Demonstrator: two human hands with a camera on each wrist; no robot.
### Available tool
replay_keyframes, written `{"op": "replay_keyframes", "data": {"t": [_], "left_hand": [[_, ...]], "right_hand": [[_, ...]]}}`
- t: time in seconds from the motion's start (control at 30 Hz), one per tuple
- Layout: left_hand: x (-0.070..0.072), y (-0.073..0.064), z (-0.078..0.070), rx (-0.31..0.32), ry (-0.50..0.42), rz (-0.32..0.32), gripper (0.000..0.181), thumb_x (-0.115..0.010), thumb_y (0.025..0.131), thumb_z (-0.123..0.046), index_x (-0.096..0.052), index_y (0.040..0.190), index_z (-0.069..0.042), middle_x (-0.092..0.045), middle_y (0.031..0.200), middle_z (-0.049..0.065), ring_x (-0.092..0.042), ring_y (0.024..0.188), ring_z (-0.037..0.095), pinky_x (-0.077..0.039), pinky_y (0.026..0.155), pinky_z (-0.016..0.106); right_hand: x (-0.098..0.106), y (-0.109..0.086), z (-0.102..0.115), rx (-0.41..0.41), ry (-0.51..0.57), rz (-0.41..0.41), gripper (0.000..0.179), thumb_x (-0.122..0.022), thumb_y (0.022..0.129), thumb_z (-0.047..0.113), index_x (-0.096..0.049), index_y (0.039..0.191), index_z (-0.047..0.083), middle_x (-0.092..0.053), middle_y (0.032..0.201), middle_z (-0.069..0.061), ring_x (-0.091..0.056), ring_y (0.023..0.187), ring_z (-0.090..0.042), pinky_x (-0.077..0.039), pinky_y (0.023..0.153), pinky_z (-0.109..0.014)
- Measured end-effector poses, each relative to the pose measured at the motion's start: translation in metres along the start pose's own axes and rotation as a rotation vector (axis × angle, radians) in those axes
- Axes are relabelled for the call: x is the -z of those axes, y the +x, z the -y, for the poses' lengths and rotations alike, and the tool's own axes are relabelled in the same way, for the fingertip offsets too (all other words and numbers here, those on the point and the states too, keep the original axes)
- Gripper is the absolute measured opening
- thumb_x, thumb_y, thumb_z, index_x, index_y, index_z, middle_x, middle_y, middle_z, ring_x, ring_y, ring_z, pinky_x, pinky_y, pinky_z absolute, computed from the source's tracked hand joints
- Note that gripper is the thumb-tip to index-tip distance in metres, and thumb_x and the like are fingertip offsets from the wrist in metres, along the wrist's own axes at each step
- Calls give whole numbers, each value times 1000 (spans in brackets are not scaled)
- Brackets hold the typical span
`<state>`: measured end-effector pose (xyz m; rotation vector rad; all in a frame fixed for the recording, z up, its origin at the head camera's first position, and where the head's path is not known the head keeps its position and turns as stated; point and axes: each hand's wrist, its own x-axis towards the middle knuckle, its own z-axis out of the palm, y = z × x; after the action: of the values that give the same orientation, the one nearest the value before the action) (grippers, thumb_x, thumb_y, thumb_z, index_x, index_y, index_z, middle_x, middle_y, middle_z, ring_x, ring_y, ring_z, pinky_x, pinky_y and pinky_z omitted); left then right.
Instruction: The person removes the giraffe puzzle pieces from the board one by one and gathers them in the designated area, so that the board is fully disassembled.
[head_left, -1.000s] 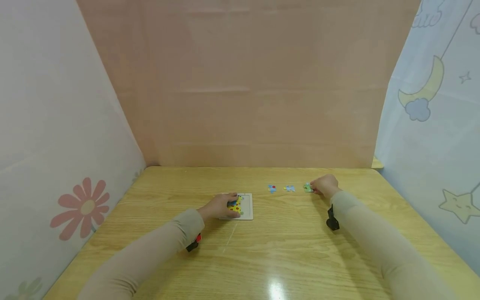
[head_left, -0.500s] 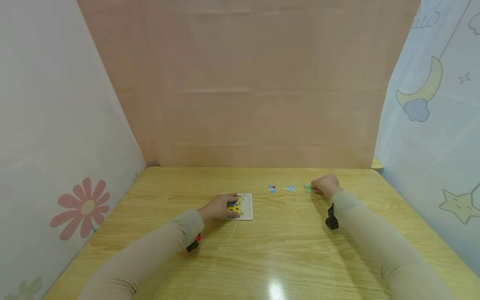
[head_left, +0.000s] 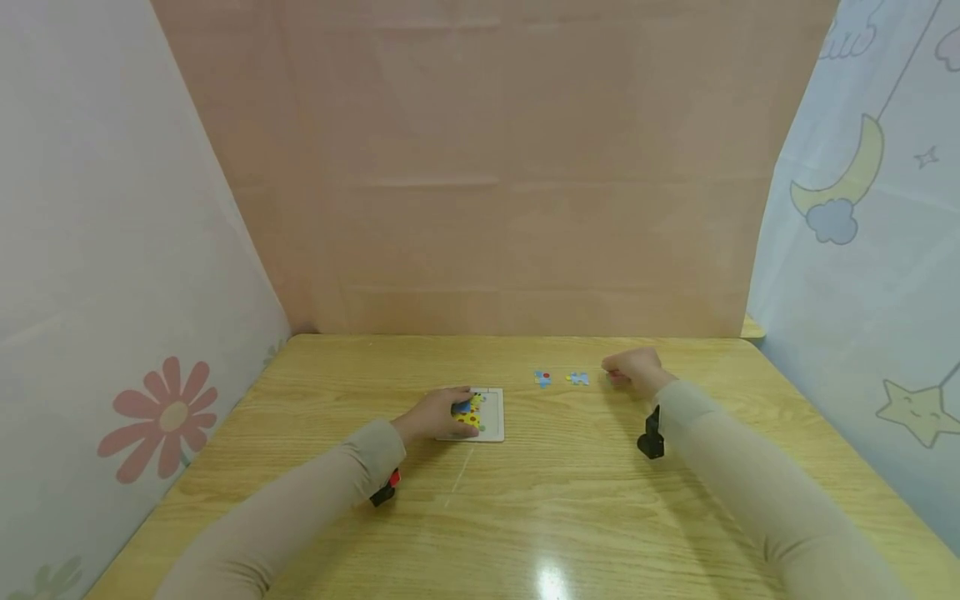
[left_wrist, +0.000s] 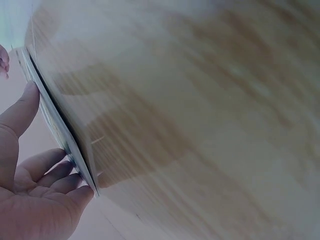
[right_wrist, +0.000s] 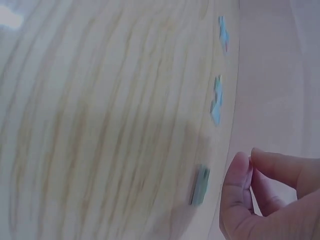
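Observation:
My left hand (head_left: pixel 437 413) lies over the left part of a pale jigsaw board (head_left: pixel 492 427), holding it with thumb and curled fingers. Yellow spotted pieces (head_left: pixel 470 417) show between thumb and fingers. Seen from the left wrist, the board is edge-on, with the thumb (left_wrist: pixel 25 107) and fingers spread along it. My right hand (head_left: pixel 636 367) is over a green jigsaw piece (right_wrist: pixel 200 185), which it covers in the head view. From the right wrist, thumb tip and fingertips meet above that piece, with nothing visible between them.
Two blue jigsaw pieces (head_left: pixel 543 378) (head_left: pixel 578 378) lie in a row left of my right hand, on the wooden table (head_left: pixel 525 500). A tan backdrop (head_left: pixel 480 183) rises behind the table. Patterned cloth walls (head_left: pixel 840 250) stand at both sides.
My right hand has moved slightly left, from beside the green jigsaw piece to over it, so the piece is now hidden in the head view. My left hand stays on the board.

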<state>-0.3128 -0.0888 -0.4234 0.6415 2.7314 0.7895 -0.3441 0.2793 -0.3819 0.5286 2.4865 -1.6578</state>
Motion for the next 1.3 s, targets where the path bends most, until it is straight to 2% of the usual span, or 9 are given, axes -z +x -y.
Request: {"op": "replay_keyframes", "data": {"t": [0.13,0.37,0.53,0.77,0.93,1.07,1.13,1.3], "left_hand": [[0,-1,2,8,-52,1,76,-77,82,-34,-44,145,-8,-36,155,8,-31,144,34,-29,117,49],[5,1,4,2,-75,-23,77,-78,82,-32,-43,145,-3,-34,156,12,-31,143,36,-28,117,50],[9,3,3,17,-86,-54,75,-77,83,-30,-44,143,1,-36,154,17,-32,142,38,-29,116,50],[9,9,7,66,-127,-86,75,-78,83,-29,-45,143,1,-44,148,17,-40,138,35,-35,114,47],[11,11,8,79,-133,-131,71,-79,82,-28,-48,139,3,-50,143,18,-46,133,35,-39,110,47],[10,10,10,87,-143,-139,70,-79,82,-27,-50,138,3,-51,142,18,-46,132,35,-39,110,47],[9,10,11,80,-131,-143,68,-79,82,-27,-52,137,3,-51,141,18,-46,132,36,-39,110,48],[6,12,14,65,-55,-177,61,-80,80,-27,-59,130,2,-56,135,18,-49,129,36,-40,109,48]], "right_hand": [[-13,-7,6,33,29,54,42,-66,90,9,-57,126,-11,-72,94,-8,-70,78,-15,-55,93,-36],[-36,-17,20,71,41,118,40,-66,91,7,-58,124,-13,-70,92,-8,-68,69,-9,-58,80,-27],[-54,-24,29,86,23,145,38,-65,91,8,-59,124,-11,-70,100,-10,-69,75,-11,-57,88,-32],[-77,-27,35,91,99,210,37,-66,90,2,-58,122,-15,-69,109,-21,-69,75,-13,-56,90,-34],[-93,-28,38,106,96,264,37,-64,91,2,-58,123,-15,-67,114,-24,-70,78,-14,-52,97,-40],[-112,-32,43,78,117,291,35,-65,90,1,-59,121,-14,-67,114,-25,-71,81,-18,-49,100,-44],[-122,-34,45,54,130,295,33,-65,90,1,-61,120,-14,-69,108,-23,-71,81,-19,-50,99,-43],[-143,-40,51,-5,131,305,31,-67,88,0,-64,116,-11,-70,100,-17,-70,89,-24,-51,99,-39]]}}
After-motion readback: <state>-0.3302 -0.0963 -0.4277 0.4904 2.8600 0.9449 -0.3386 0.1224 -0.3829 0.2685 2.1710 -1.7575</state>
